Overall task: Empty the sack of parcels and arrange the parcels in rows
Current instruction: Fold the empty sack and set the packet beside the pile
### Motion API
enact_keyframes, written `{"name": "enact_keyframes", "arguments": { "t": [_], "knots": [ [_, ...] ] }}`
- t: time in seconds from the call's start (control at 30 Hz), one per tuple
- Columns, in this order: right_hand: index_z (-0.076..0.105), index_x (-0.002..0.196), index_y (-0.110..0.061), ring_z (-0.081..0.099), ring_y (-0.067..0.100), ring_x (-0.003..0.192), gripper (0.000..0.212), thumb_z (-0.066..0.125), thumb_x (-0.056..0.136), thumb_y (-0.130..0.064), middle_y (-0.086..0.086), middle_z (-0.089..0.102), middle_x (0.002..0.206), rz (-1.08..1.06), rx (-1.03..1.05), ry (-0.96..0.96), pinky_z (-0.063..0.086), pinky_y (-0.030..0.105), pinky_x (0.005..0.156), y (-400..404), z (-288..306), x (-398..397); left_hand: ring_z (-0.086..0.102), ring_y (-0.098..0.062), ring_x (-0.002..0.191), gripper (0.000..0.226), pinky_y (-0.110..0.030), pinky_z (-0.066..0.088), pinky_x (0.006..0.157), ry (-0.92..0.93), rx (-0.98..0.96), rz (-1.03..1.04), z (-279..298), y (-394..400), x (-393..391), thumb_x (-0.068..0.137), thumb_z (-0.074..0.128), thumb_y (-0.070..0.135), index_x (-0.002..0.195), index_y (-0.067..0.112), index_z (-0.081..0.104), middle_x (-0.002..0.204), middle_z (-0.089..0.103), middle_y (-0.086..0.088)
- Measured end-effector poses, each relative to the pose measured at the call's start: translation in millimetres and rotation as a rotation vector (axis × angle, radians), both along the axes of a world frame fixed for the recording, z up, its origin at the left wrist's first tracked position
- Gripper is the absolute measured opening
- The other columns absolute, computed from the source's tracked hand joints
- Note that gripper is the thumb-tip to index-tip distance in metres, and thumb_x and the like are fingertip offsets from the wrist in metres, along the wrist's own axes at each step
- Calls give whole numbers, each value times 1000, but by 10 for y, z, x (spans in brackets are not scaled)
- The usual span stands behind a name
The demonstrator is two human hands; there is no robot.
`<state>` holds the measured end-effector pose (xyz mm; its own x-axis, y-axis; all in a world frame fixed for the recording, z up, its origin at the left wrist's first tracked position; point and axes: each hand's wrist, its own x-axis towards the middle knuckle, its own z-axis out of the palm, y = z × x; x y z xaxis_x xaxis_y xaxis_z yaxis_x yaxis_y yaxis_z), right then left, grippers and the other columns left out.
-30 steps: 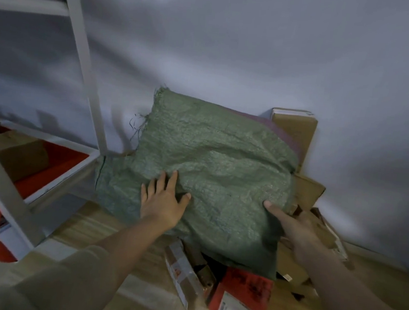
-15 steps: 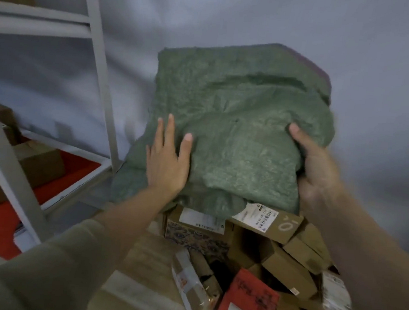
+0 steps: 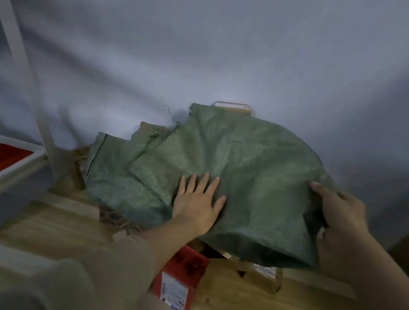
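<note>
Green sack (image 3: 234, 172) lies against the wall, draped over parcels (image 3: 177, 283) on the wood floor (image 3: 51, 225). Left hand (image 3: 198, 203) presses it flat-fingered; right hand (image 3: 339, 211) grips its right edge.

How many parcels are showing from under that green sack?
3: a red box under the left forearm, a brown carton below the green woven sack, a tan box behind it. More are probably hidden.

Green woven sack (image 3: 234, 172) crumpled and draped over a heap of parcels on the wooden floor, frayed edge seen at its top, red parcel (image 3: 180, 281) with white label and brown cardboard parcel (image 3: 262, 276) partly uncovered beneath it
</note>
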<state>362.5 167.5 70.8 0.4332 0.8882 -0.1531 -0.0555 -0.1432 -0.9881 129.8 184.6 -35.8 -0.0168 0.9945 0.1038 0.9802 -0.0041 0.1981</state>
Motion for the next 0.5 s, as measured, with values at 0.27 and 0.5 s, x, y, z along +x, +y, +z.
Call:
{"name": "enact_keyframes", "arguments": {
  "t": [0.27, 0.5],
  "knots": [
    [69, 111, -20, 67, 10, 87, 18, 68, 93, -23, -15, 66, 92, 384, 410, -490, 56, 29, 74, 66, 702, -639, 15, -17, 150, 57, -41, 1, 123, -20, 62, -230, -115, -15, -269, 102, 28, 45, 155, 25, 19, 161, 24, 4],
    [67, 107, -11, 58, 33, 113, 42, 62, 91, -49, 10, 43, 147, 704, 489, -1326, 48, 39, 91, 300, 828, -1982, 60, -21, 91, 43, -40, 45, 86, -561, 696, 147, 74, -409, -1156, 95, 32, 38, 95, 18, 71, 92, 70, 1]
  ]
}}
